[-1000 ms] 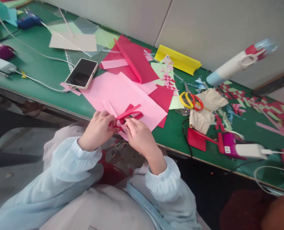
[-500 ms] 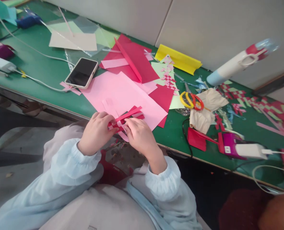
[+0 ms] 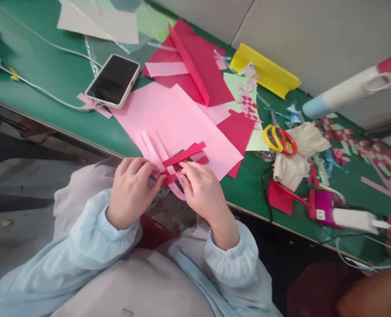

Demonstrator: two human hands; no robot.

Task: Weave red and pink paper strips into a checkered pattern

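Observation:
Red and pink paper strips (image 3: 185, 154), crossed over one another, are held between my two hands above the table's front edge. My left hand (image 3: 132, 189) pinches the left side of the strips with its fingertips. On the right side, my right hand (image 3: 204, 189) grips them between thumb and fingers. Two pale pink strips stick up behind the left fingers, and a pink loop hangs between the hands. Beneath and behind lies a large pink sheet (image 3: 156, 105), with red sheets (image 3: 208, 61) beyond it.
A phone (image 3: 114, 79) lies left of the pink sheet. To the right are scissors (image 3: 279, 140), a beige cloth (image 3: 293, 165), a purple plug block (image 3: 327, 207) with a white charger, and a bottle (image 3: 347, 92). Cables cross the green table (image 3: 33, 79). Another person's arm shows at lower right.
The view has shifted closer to the table. The pale pink strips behind my left fingers stand out more, and the fingers of my left hand have moved slightly along the strips.

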